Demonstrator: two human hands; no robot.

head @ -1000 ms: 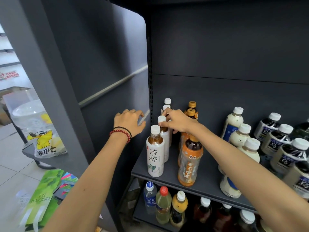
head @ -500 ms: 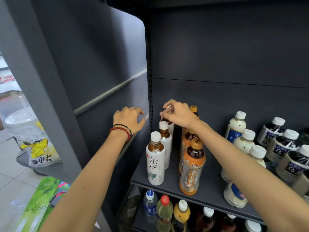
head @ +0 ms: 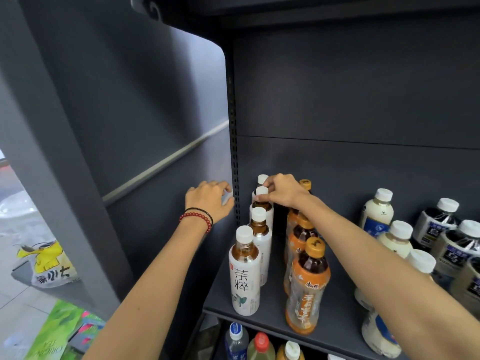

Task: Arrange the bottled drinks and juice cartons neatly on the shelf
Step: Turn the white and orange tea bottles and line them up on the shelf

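Note:
A row of white-labelled tea bottles point(head: 245, 276) with white caps runs from the front to the back of the dark shelf point(head: 270, 313). Beside it stands a row of orange-labelled tea bottles point(head: 307, 289). My right hand point(head: 281, 189) reaches to the back of the white row, its fingers pinched on the cap of a white-capped tea bottle point(head: 261, 203). My left hand point(head: 209, 201), with bead bracelets at the wrist, rests flat and open against the shelf's grey side panel point(head: 155, 120).
Cream-coloured bottles point(head: 378, 214) and dark bottles point(head: 436, 224) fill the right of the shelf. A lower shelf holds more bottles point(head: 261, 345). To the left, past the panel, are a plastic bag point(head: 49, 266) and green cartons point(head: 54, 333) on the floor.
My right hand moved from the rearmost caps onto the cap of a bottle in the white row. The view tilted upward. My left hand stayed on the panel.

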